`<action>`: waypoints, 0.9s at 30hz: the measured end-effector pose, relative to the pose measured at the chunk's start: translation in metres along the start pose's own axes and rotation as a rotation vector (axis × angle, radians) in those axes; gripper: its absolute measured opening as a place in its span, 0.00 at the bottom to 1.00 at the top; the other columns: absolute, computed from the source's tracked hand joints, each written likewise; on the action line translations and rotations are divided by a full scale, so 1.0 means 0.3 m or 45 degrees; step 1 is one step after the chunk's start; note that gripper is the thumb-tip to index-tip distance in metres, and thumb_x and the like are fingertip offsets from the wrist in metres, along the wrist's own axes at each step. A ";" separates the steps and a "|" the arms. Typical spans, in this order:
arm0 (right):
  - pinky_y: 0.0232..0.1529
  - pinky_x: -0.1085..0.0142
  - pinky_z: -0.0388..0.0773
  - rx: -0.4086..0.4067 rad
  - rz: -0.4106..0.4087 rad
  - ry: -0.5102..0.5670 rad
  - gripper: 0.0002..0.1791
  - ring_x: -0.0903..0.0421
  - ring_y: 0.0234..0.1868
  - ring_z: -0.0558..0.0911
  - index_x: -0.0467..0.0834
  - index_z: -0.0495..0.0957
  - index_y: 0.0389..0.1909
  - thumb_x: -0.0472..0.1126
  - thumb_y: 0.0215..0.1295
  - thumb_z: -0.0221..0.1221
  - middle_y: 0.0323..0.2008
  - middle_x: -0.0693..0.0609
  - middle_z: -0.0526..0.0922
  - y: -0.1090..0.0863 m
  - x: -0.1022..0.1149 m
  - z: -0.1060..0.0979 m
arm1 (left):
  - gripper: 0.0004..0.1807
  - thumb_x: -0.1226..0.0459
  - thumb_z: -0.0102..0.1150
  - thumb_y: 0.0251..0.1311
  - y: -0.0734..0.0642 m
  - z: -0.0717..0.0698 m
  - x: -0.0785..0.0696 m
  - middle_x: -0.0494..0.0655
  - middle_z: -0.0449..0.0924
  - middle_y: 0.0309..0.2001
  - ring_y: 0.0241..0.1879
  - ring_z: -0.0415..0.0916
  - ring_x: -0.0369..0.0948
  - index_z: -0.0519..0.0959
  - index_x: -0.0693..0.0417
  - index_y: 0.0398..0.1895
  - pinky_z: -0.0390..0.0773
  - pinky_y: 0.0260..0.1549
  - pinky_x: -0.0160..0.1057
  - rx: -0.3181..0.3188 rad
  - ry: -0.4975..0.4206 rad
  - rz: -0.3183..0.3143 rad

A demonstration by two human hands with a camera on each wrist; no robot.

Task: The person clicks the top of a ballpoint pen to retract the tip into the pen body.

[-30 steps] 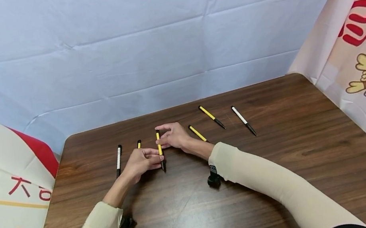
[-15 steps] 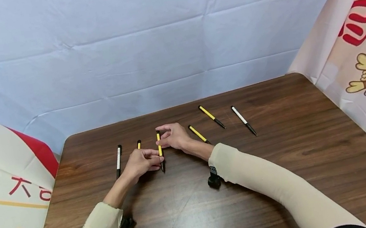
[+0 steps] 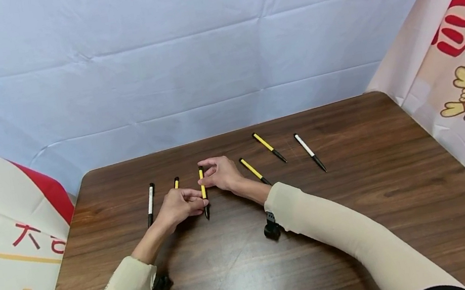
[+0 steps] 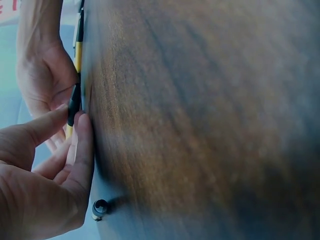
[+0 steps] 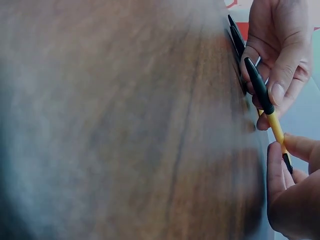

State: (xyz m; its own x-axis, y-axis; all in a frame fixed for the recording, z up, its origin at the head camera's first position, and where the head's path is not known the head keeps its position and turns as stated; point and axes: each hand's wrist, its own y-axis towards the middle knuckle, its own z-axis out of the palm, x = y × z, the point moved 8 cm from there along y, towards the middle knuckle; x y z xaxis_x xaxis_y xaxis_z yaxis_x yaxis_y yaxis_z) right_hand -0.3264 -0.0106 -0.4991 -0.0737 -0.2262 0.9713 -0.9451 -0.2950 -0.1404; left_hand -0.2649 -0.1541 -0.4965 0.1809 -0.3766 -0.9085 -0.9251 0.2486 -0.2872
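Observation:
A yellow pen (image 3: pixel 202 180) with a black grip and black end is held between both hands over the table, its dark tip toward me. My left hand (image 3: pixel 180 207) pinches it low, near the black grip (image 4: pixel 74 102), between thumb and fingers. Higher up, my right hand (image 3: pixel 222 172) holds the pen's far end with thumb and fingers. The right wrist view has the left thumb along the black grip and the right fingers (image 5: pixel 274 167) around the yellow barrel's far part. Another yellow pen (image 3: pixel 176 182) lies partly hidden behind my left hand.
On the brown wooden table (image 3: pixel 242 256), a white pen (image 3: pixel 150 200) lies at the left. Right of my hands are a yellow pen (image 3: pixel 251 167) partly covered by the right forearm, a second yellow pen (image 3: pixel 266 144) and a white pen (image 3: pixel 307 149). A pale cloth (image 3: pixel 199 58) hangs behind.

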 end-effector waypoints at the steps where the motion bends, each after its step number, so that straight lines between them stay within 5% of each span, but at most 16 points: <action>1: 0.39 0.63 0.89 -0.007 -0.004 -0.021 0.32 0.54 0.34 0.92 0.42 0.80 0.69 0.33 0.63 0.75 0.38 0.46 0.91 -0.001 0.000 -0.001 | 0.11 0.72 0.72 0.65 0.000 0.000 0.000 0.59 0.91 0.39 0.35 0.91 0.43 0.87 0.71 0.48 0.90 0.38 0.41 -0.003 -0.001 0.001; 8: 0.42 0.62 0.86 -0.073 -0.053 -0.257 0.31 0.59 0.33 0.90 0.46 0.82 0.66 0.40 0.61 0.78 0.36 0.52 0.92 -0.002 0.011 -0.020 | 0.13 0.72 0.72 0.64 0.002 0.000 -0.006 0.59 0.91 0.38 0.34 0.91 0.43 0.86 0.71 0.48 0.90 0.37 0.40 -0.031 0.024 0.012; 27: 0.40 0.64 0.84 -0.066 -0.186 -0.519 0.30 0.59 0.32 0.86 0.41 0.84 0.64 0.42 0.61 0.78 0.34 0.52 0.91 -0.004 0.047 -0.005 | 0.11 0.68 0.75 0.62 -0.007 -0.005 -0.025 0.53 0.92 0.35 0.30 0.90 0.42 0.87 0.66 0.44 0.89 0.33 0.39 -0.084 0.218 0.011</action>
State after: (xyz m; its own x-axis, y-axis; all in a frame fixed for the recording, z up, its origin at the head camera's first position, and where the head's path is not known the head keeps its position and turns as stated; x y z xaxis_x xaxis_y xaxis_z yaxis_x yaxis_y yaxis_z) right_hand -0.3268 -0.0121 -0.4848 0.1841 -0.5367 0.8235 -0.9517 -0.3067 0.0129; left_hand -0.2648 -0.1532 -0.4886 0.1189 -0.5223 -0.8444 -0.9473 0.1951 -0.2540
